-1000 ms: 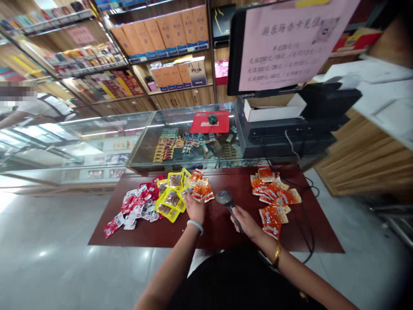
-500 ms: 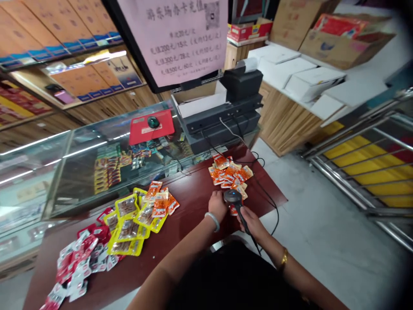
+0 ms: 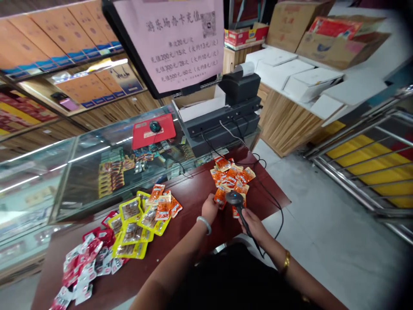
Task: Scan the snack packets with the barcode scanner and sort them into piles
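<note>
Orange packet [image 3: 221, 195] at near-left edge of orange pile [image 3: 232, 174], over counter [image 3: 190, 191]. Left hand [image 3: 210, 209] pinching its left side; right hand [image 3: 252, 224] grip wrapped round scanner [image 3: 235, 198]. Imo: keep packet flat, front uncovered, scanner square to it.

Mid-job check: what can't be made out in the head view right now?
Head view, now:
Scanner: underside hidden by its own head.
Orange packet at the left hand: print too small to read.
Table: near left corner cut off by the bottom edge.
</note>
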`<action>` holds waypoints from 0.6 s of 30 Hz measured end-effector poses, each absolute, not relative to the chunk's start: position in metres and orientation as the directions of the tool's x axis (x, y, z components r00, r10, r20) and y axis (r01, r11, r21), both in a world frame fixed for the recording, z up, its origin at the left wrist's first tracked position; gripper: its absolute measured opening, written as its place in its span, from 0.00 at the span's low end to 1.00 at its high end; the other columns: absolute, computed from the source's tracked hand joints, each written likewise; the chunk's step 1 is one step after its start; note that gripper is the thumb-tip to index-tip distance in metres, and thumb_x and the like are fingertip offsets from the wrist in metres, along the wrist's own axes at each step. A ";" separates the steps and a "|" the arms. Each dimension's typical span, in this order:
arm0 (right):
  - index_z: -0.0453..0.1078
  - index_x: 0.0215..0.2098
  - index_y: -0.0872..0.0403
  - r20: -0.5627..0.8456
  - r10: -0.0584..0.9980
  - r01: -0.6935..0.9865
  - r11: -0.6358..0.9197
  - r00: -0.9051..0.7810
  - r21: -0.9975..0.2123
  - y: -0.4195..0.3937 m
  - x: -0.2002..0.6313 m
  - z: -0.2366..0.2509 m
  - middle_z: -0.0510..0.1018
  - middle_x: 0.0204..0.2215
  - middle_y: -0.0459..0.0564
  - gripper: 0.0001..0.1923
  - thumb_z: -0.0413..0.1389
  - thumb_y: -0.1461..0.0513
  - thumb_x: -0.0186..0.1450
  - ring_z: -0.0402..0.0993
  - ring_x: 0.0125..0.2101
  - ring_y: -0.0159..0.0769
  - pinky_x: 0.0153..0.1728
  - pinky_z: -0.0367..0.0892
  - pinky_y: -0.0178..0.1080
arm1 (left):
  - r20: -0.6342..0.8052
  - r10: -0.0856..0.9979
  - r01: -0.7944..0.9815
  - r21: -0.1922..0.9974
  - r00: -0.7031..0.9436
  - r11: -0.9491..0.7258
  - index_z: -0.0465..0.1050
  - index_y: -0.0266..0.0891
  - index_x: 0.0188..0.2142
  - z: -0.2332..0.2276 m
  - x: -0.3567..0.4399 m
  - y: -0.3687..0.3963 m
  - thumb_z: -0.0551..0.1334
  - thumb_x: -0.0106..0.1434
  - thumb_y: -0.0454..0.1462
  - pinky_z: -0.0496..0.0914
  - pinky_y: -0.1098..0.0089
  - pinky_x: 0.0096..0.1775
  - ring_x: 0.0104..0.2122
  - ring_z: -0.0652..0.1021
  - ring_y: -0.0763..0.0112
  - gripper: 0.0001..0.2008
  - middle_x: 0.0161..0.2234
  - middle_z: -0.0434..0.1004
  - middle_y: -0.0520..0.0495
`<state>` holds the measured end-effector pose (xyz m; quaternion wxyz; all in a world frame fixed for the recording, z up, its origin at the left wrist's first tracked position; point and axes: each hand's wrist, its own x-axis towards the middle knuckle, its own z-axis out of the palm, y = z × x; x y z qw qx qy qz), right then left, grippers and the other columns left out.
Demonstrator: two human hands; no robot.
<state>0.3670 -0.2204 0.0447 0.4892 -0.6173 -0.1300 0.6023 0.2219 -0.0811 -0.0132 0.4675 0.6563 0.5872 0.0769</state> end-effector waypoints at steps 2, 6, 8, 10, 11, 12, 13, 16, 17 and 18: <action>0.61 0.30 0.52 -0.605 0.771 -0.409 -0.496 0.199 -0.766 -0.209 0.360 0.047 0.66 0.19 0.38 0.28 0.55 0.37 0.57 0.59 0.12 0.24 0.13 0.53 0.30 | -0.446 0.861 0.625 0.751 0.245 0.211 0.67 0.40 0.37 -0.016 0.202 -0.081 0.65 0.58 0.37 0.66 0.74 0.34 0.30 0.76 0.72 0.09 0.31 0.77 0.51; 0.61 0.30 0.51 -0.564 0.819 -0.347 -0.501 0.105 -0.793 -0.179 0.341 0.050 0.66 0.19 0.37 0.27 0.54 0.37 0.58 0.58 0.12 0.23 0.13 0.54 0.30 | -0.420 0.892 0.519 0.807 0.169 0.282 0.66 0.40 0.36 -0.021 0.166 -0.083 0.66 0.57 0.37 0.67 0.73 0.35 0.30 0.76 0.72 0.10 0.30 0.76 0.52; 0.60 0.30 0.51 -0.541 0.840 -0.317 -0.501 0.049 -0.805 -0.164 0.328 0.050 0.65 0.19 0.37 0.27 0.54 0.37 0.58 0.58 0.12 0.23 0.13 0.54 0.30 | -0.398 0.908 0.495 0.820 0.134 0.287 0.67 0.40 0.36 -0.021 0.149 -0.085 0.66 0.56 0.37 0.67 0.73 0.35 0.30 0.76 0.71 0.10 0.30 0.76 0.52; 0.60 0.30 0.51 -0.531 0.847 -0.294 -0.511 -0.013 -0.808 -0.151 0.314 0.051 0.65 0.18 0.36 0.27 0.55 0.37 0.57 0.58 0.12 0.24 0.13 0.54 0.30 | -0.378 0.921 0.491 0.822 0.092 0.289 0.67 0.40 0.36 -0.018 0.133 -0.088 0.65 0.57 0.37 0.68 0.72 0.37 0.32 0.76 0.71 0.10 0.31 0.76 0.52; 0.59 0.30 0.50 -0.529 0.848 -0.283 -0.519 -0.046 -0.807 -0.145 0.307 0.051 0.65 0.18 0.36 0.27 0.55 0.36 0.57 0.58 0.12 0.24 0.13 0.54 0.30 | -0.371 0.926 0.495 0.819 0.069 0.291 0.67 0.40 0.36 -0.016 0.125 -0.089 0.65 0.57 0.37 0.68 0.72 0.38 0.32 0.76 0.71 0.09 0.31 0.76 0.52; 0.59 0.30 0.50 -0.526 0.847 -0.269 -0.526 -0.077 -0.807 -0.139 0.299 0.051 0.64 0.18 0.36 0.27 0.55 0.36 0.57 0.58 0.12 0.24 0.13 0.53 0.30 | -0.366 0.930 0.501 0.814 0.047 0.295 0.67 0.40 0.36 -0.013 0.118 -0.090 0.65 0.57 0.37 0.68 0.72 0.38 0.33 0.76 0.71 0.09 0.31 0.76 0.52; 0.59 0.30 0.50 -0.522 0.846 -0.249 -0.531 -0.107 -0.810 -0.135 0.292 0.052 0.64 0.18 0.36 0.27 0.54 0.37 0.57 0.58 0.11 0.24 0.13 0.53 0.30 | -0.363 0.931 0.506 0.808 0.026 0.301 0.67 0.40 0.36 -0.011 0.110 -0.091 0.65 0.57 0.37 0.69 0.71 0.39 0.34 0.77 0.70 0.09 0.32 0.77 0.52; 0.60 0.30 0.51 -0.491 0.853 -0.175 -0.518 -0.176 -0.838 -0.125 0.271 0.055 0.64 0.18 0.36 0.27 0.52 0.36 0.59 0.58 0.12 0.24 0.13 0.54 0.30 | -0.361 0.931 0.495 0.800 -0.054 0.339 0.68 0.40 0.39 -0.004 0.086 -0.092 0.64 0.58 0.36 0.70 0.70 0.41 0.37 0.78 0.69 0.11 0.37 0.79 0.49; 0.60 0.30 0.51 -0.479 0.856 -0.151 -0.509 -0.197 -0.847 -0.123 0.264 0.056 0.65 0.18 0.37 0.27 0.52 0.36 0.59 0.58 0.12 0.24 0.13 0.54 0.30 | -0.363 0.927 0.486 0.797 -0.089 0.359 0.68 0.40 0.41 -0.002 0.077 -0.091 0.64 0.58 0.36 0.70 0.69 0.42 0.38 0.78 0.68 0.12 0.39 0.79 0.47; 0.61 0.30 0.51 -0.470 0.856 -0.132 -0.503 -0.216 -0.854 -0.121 0.258 0.057 0.65 0.18 0.37 0.27 0.52 0.36 0.59 0.58 0.12 0.24 0.13 0.54 0.30 | -0.366 0.921 0.479 0.791 -0.129 0.382 0.68 0.39 0.42 -0.001 0.069 -0.090 0.64 0.58 0.37 0.70 0.69 0.43 0.40 0.78 0.67 0.13 0.40 0.79 0.46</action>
